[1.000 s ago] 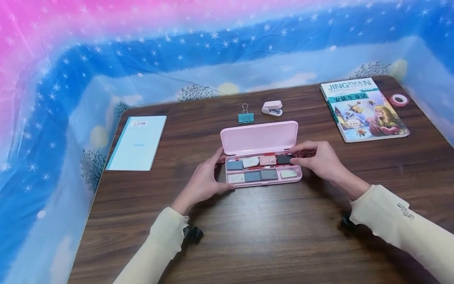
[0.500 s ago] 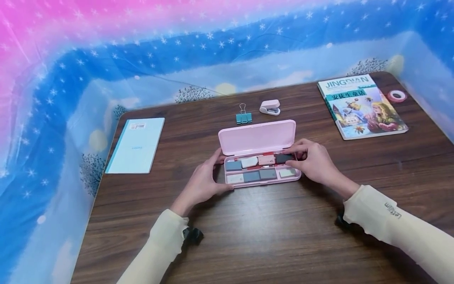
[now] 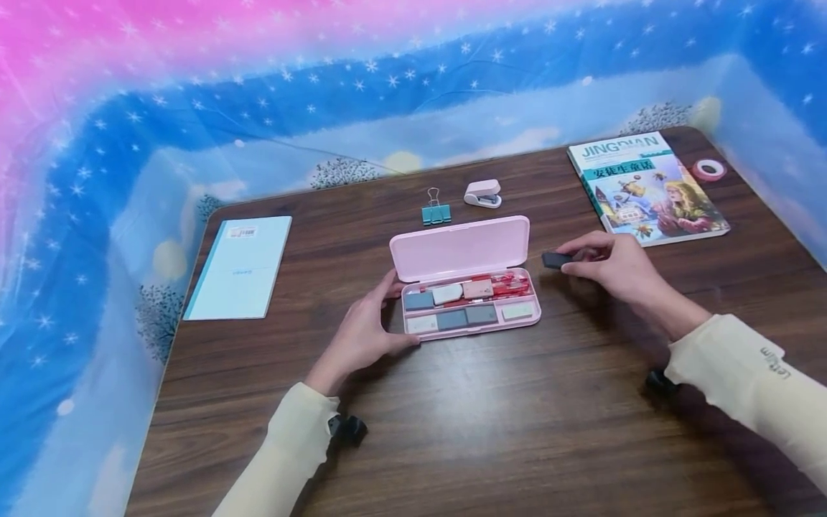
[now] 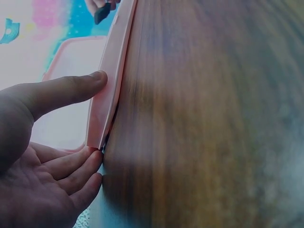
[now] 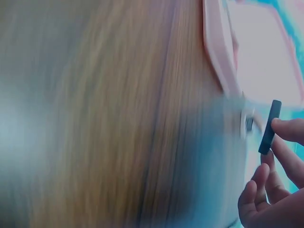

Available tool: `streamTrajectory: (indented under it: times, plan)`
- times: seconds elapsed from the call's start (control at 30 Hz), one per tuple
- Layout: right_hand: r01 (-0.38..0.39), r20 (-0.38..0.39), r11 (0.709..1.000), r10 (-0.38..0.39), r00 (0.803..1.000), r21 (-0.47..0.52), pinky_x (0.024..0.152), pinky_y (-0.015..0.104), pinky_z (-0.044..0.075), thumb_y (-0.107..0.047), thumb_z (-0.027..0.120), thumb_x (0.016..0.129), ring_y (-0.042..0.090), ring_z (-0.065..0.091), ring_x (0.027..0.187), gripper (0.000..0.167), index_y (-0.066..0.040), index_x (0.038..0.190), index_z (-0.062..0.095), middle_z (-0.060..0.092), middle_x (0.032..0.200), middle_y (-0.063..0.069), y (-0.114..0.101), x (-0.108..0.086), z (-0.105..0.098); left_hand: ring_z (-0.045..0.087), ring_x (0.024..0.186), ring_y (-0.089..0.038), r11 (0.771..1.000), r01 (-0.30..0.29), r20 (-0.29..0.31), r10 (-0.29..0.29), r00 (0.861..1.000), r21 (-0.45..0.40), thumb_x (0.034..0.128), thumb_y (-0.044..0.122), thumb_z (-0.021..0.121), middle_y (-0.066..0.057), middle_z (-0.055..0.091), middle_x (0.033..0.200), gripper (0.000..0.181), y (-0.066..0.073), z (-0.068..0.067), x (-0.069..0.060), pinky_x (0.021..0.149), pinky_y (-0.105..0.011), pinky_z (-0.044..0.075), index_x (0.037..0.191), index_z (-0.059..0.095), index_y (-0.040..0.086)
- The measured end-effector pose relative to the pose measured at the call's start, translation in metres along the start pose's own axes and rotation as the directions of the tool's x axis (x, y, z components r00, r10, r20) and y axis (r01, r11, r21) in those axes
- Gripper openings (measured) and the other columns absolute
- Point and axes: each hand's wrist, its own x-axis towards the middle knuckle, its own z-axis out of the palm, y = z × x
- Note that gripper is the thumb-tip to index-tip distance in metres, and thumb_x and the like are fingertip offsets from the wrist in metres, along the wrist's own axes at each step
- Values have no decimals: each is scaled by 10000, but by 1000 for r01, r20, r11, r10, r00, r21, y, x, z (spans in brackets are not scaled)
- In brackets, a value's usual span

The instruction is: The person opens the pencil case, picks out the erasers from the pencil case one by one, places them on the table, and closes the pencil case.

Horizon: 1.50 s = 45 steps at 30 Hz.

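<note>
In the head view a pink case point(image 3: 460, 249) stands with its lid raised, holding several erasers, among them a pink one point(image 3: 478, 289), and red pens point(image 3: 513, 286). My left hand point(image 3: 362, 327) grips the case's left end. In the left wrist view, the thumb of that hand point(image 4: 42, 137) presses the case's side point(image 4: 111, 71) and its fingers touch the end. Right of the case, my right hand point(image 3: 620, 267) pinches a black eraser point(image 3: 553, 259) between thumb and fingers. The right wrist view shows this eraser point(image 5: 269, 128) upright in the hand point(image 5: 280, 180).
Behind the case are a teal binder clip point(image 3: 436, 214) and a pink stapler point(image 3: 482, 194). A light blue notebook point(image 3: 239, 269) lies at the left; a book point(image 3: 649, 190) and a tape roll point(image 3: 709, 169) are at the back right of the wooden table point(image 3: 491, 431).
The black eraser has left the case and moved right with my right hand, uncovering red pens. My left hand keeps its place at the case. The head view has shifted slightly.
</note>
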Motion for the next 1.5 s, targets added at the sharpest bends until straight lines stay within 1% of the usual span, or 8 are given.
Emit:
streamTrajectory:
  times: [0.1, 0.23, 0.57, 1.03, 1.17, 1.3, 1.4, 1.5]
  plan:
    - [-59, 22, 998, 60, 998, -6, 730, 288, 444, -274, 739, 933, 231, 521, 936, 361, -97, 1246, 712, 632, 1211, 108, 12, 7, -13, 431, 1403, -237, 1000, 5, 2, -5, 1000, 2, 761, 289, 897, -12, 533, 1474, 1099, 0, 0, 0, 1178, -537, 327, 1615, 210, 214]
    - [-76, 43, 996, 78, 996, -56, 722, 300, 432, -241, 730, 936, 254, 504, 950, 343, -73, 1235, 710, 617, 1217, 139, 25, 13, -20, 439, 1392, -242, 1000, 3, 5, -3, 1000, -4, 760, 289, 897, -11, 532, 1475, 1098, -2, 1, 0, 1172, -541, 335, 1615, 211, 214]
    - [-14, 50, 986, 23, 998, -167, 562, 301, 396, -136, 746, 903, 208, 502, 687, 252, -70, 1146, 744, 613, 811, 86, 33, 10, -26, 460, 1369, -255, 1000, -19, -4, 19, 1000, -11, 753, 279, 905, -22, 527, 1476, 1106, -2, 0, 1, 1168, -527, 350, 1613, 212, 222]
    - [55, 26, 963, -50, 998, -265, 598, 306, 398, -114, 778, 869, 231, 515, 719, 243, -71, 1108, 760, 611, 849, 102, 34, 4, -23, 459, 1367, -245, 999, -29, -2, 29, 1000, -29, 757, 282, 902, -5, 529, 1474, 1090, -3, 1, 0, 1167, -531, 349, 1607, 221, 252]
    - [82, -1, 958, -85, 996, -275, 611, 311, 389, -138, 783, 873, 231, 505, 745, 241, -81, 1106, 757, 604, 895, 103, 22, 1, -18, 456, 1370, -243, 999, -27, -5, 27, 1000, -23, 757, 285, 903, -3, 527, 1477, 1094, -3, 0, -1, 1170, -530, 345, 1609, 218, 247]
    - [169, -45, 955, -185, 982, -246, 630, 288, 393, -111, 784, 869, 224, 522, 773, 211, -78, 1077, 765, 629, 949, 109, -7, -5, -1, 449, 1376, -240, 1000, -22, -11, 22, 1000, -14, 759, 294, 900, -1, 522, 1482, 1099, -4, 0, -2, 1172, -530, 342, 1613, 211, 242]
    - [233, -10, 960, -237, 971, -153, 666, 262, 429, -93, 784, 865, 217, 555, 807, 204, -77, 1068, 772, 661, 965, 113, -30, -7, 22, 447, 1382, -236, 1000, -20, -11, 20, 1000, -7, 761, 304, 897, 1, 522, 1483, 1101, -4, 0, -1, 1173, -524, 342, 1615, 206, 234]
    - [227, 64, 973, -224, 973, -39, 712, 269, 467, -121, 778, 877, 223, 574, 845, 217, -86, 1092, 770, 672, 971, 113, -43, -5, 47, 445, 1389, -234, 1000, -24, -9, 24, 1000, -3, 763, 307, 896, -4, 527, 1481, 1101, -4, 2, 0, 1175, -520, 341, 1616, 205, 224]
